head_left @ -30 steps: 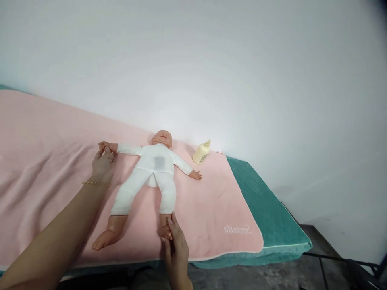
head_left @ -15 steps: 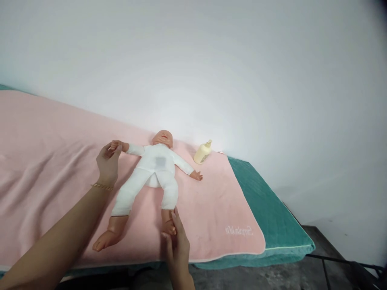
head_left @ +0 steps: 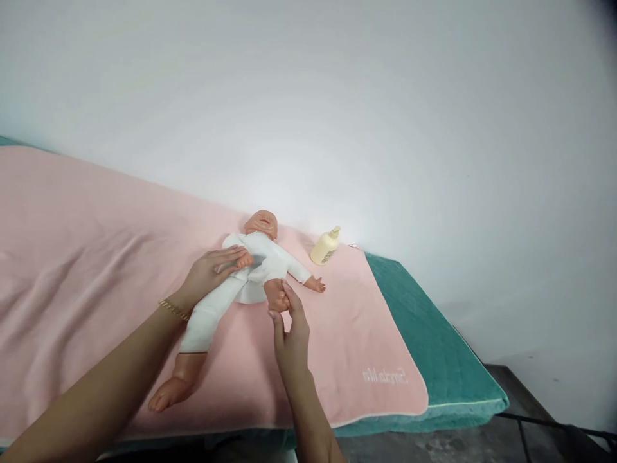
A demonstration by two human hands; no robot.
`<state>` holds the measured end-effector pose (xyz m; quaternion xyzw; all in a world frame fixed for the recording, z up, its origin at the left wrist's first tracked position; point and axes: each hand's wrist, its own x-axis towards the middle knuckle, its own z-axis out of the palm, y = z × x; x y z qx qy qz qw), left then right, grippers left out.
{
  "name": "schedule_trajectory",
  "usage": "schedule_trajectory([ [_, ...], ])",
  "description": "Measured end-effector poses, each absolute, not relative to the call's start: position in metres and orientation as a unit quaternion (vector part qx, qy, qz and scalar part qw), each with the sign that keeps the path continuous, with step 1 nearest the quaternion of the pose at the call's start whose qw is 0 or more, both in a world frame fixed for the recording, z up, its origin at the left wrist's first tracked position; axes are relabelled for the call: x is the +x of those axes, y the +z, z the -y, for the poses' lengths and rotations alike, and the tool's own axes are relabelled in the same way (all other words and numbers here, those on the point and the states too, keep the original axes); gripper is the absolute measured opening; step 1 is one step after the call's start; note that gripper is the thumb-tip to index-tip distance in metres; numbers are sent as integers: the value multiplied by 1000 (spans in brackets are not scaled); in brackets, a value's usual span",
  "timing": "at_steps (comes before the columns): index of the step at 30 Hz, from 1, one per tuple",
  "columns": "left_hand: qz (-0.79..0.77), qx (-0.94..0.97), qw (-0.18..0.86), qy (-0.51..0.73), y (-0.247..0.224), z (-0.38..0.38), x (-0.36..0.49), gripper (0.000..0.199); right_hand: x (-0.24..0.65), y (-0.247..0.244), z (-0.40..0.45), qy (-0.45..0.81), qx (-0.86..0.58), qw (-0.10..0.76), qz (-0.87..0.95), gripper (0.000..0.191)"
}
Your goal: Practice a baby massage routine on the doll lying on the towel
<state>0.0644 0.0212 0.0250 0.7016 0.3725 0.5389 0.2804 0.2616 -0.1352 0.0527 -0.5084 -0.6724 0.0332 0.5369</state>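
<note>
A baby doll (head_left: 263,244) in a white suit lies on its back on a pink blanket (head_left: 347,334). My left hand (head_left: 205,273) holds the doll's arm by its hand (head_left: 245,258), folded across the belly. Between the fingers and thumb of my right hand (head_left: 292,328) is the doll's foot (head_left: 277,296), with that leg bent up toward the belly. The doll's other leg (head_left: 200,321) lies stretched toward the near edge, and its other arm (head_left: 299,270) reaches out to the right.
A cream pump bottle (head_left: 326,247) lies tilted beside the doll's outstretched hand. The blanket covers a green mattress (head_left: 434,328), whose corner shows at the right. Behind stands a white wall (head_left: 308,116); dark floor (head_left: 414,447) shows below.
My left hand has brought the doll's arm inward over its belly. My right hand has pushed the foot up, bending the leg. The view has shifted slightly.
</note>
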Motion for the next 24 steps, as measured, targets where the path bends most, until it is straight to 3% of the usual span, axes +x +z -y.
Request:
schedule_trajectory([
  [5, -339, 771, 197, 501, 26, -27, 62, 31, 258, 56, 126, 33, -512, 519, 684, 44],
  [13, -354, 756, 197, 513, 28, -24, 64, 29, 257, 58, 133, 37, -514, 529, 674, 44],
  [19, -456, 518, 338, 640, 34, -15, 61, 33, 259, 54, 158, 55, -532, 539, 651, 48],
  [24, -462, 368, 330, 736, 24, -38, 45, 33, 259, 35, 193, 60, -542, 531, 649, 51],
])
